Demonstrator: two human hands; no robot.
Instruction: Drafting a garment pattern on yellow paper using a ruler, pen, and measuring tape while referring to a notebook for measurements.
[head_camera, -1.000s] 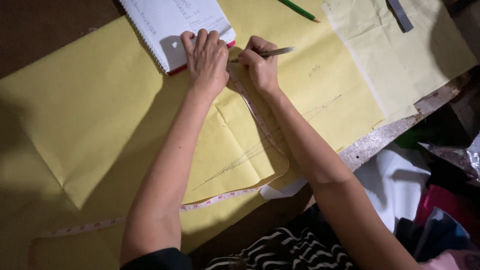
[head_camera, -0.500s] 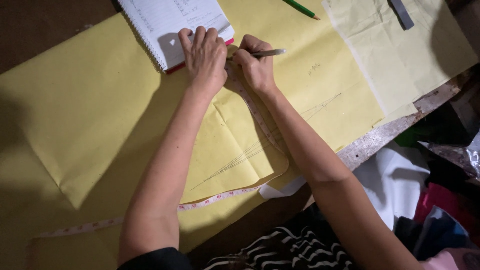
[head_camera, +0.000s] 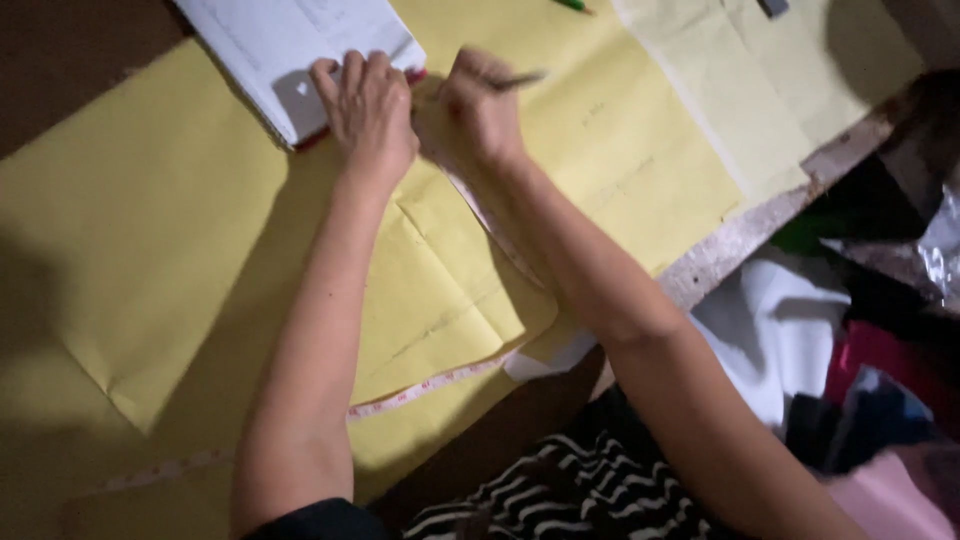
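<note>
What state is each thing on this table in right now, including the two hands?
Left hand: pressed flat, fingers on the notebook's edge.
Right hand: closed around a pencil.
Pencil: held, angled over the paper.
Notebook: open, lying flat.
Yellow paper: spread out, creased.
Tape measure: unrolled, lying along the paper.
Green pen: lying untouched at the top edge.

- Scene dim overall; corners and lower left fall to near black.
- Yellow paper (head_camera: 160, 250) brightest at centre and top.
- Arms cast broad soft shadows leftward across paper.
- Slight motion blur on right hand (head_camera: 478, 115) and pencil (head_camera: 522, 79); fine detail soft, grainy.
</note>
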